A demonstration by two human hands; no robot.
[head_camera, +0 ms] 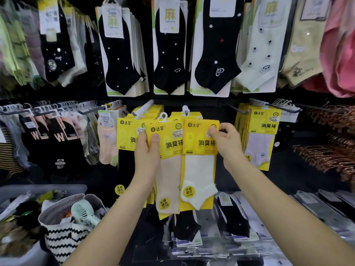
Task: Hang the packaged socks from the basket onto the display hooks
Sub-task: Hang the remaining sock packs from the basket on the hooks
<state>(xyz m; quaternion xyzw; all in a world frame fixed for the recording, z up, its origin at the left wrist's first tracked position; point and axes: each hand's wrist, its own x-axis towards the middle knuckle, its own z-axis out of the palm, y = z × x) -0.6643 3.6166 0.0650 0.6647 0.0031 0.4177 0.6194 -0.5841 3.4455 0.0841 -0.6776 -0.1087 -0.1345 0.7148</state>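
Your left grip (148,152) grasps one beige-sock pack (169,169), thumb laid across its yellow card. Your right grip (228,144) pinches the top corner of one white-sock pack (198,169), which overlaps the first. That makes two packs, one per grip. One loaded display hook (144,109) juts out above the left grip. One basket (61,239) sits below and left of it.

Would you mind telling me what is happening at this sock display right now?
A person is stocking a sock display. Their left hand grips a yellow-carded beige-sock pack, and their right hand pinches the top corner of a white-sock pack. Both are held up in front of the display hooks, beside other yellow packs already hanging there. Whether either held pack is on a hook yet is unclear.
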